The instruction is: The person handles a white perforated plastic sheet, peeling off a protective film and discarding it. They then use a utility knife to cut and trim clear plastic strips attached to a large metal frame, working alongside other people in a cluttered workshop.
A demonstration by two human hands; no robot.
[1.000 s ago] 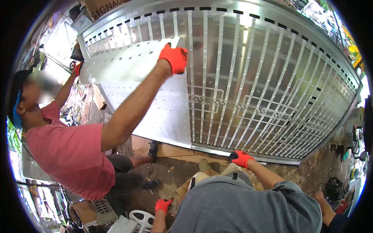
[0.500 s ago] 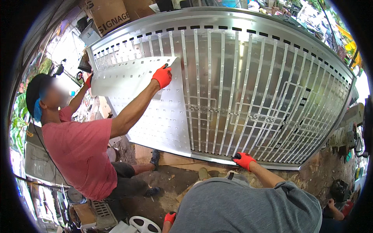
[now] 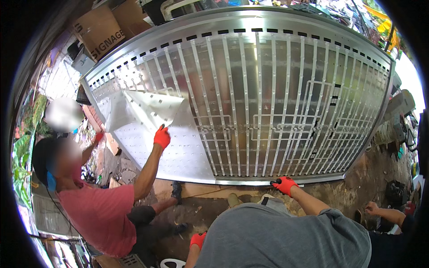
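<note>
- We stand over a dirt and rubble floor (image 3: 210, 214), with a wooden plank (image 3: 210, 191) lying along the foot of the work.
- Around us the place is crowded: cardboard boxes (image 3: 96, 31) are stacked at the upper left, green plants (image 3: 22, 156) show at the far left, and clutter lines the right side.
- A large metal gate (image 3: 268, 102) lies flat across the middle, with a silvery frame, a row of small slots along its far rail, and thin upright bars with a band of rectangular ornament across them.
- Its left part is backed by a perforated sheet, and a white protective film (image 3: 147, 109) is curled up off that sheet near the upper left.
- Our right hand (image 3: 284, 184), in an orange-red glove, rests on the gate's near rail with fingers laid flat against the metal.
- Our left hand (image 3: 197, 240), gloved the same, hangs low by our grey shirt, well apart from the gate; we cannot tell how its fingers are set.
- A co-worker in a pink shirt crouches at the left; the co-worker's gloved hand (image 3: 161, 136) pinches the lower edge of the film.
</note>
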